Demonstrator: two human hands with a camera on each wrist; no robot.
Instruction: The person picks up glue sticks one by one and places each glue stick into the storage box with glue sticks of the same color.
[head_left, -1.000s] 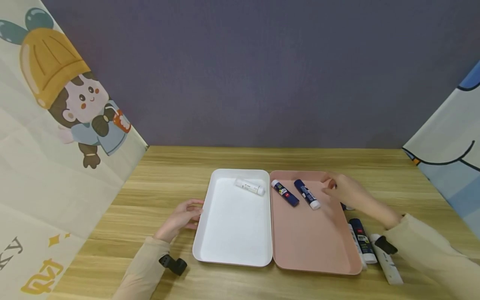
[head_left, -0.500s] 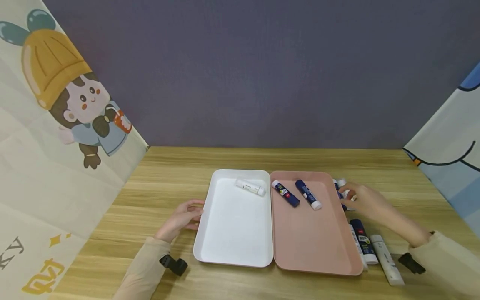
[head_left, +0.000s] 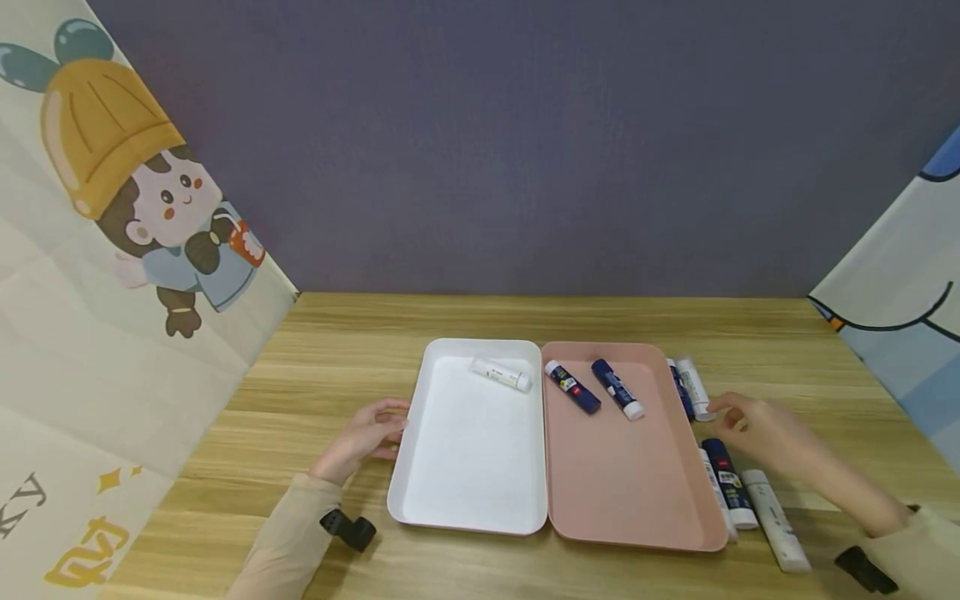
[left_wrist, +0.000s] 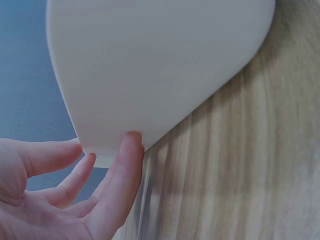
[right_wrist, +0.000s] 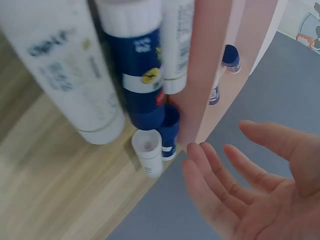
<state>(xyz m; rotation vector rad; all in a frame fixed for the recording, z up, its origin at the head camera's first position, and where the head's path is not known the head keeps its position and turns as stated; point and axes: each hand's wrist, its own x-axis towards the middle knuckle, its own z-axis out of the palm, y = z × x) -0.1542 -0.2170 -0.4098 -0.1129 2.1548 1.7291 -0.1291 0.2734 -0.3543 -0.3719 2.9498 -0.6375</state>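
Observation:
My left hand (head_left: pixel 366 440) touches the left wall of a white tray (head_left: pixel 468 467), its fingertips (left_wrist: pixel 132 140) against the outside. One white glue stick (head_left: pixel 501 374) lies in that tray. Beside it stands a pink tray (head_left: pixel 630 492) holding two navy glue sticks with white ends, a left one (head_left: pixel 573 387) and a right one (head_left: pixel 617 389). My right hand (head_left: pixel 772 429) is in the air right of the pink tray, fingers loosely bent and holding nothing. Nearest to it are a white glue stick (head_left: pixel 693 388) and a navy one (head_left: pixel 678 387), partly behind the tray wall.
Along the pink tray's right side lie another navy glue stick (head_left: pixel 729 483), a slim white one (head_left: pixel 717 492) partly hidden, and a larger white one (head_left: pixel 776 521). A dark panel (head_left: pixel 525 150) rises behind the wooden table (head_left: pixel 315 350). Printed cloth (head_left: pixel 90 375) borders the left.
My right hand has moved from above the pink tray out to the right and nearer the front, uncovering the glue sticks beside the tray. My left hand stays at the white tray.

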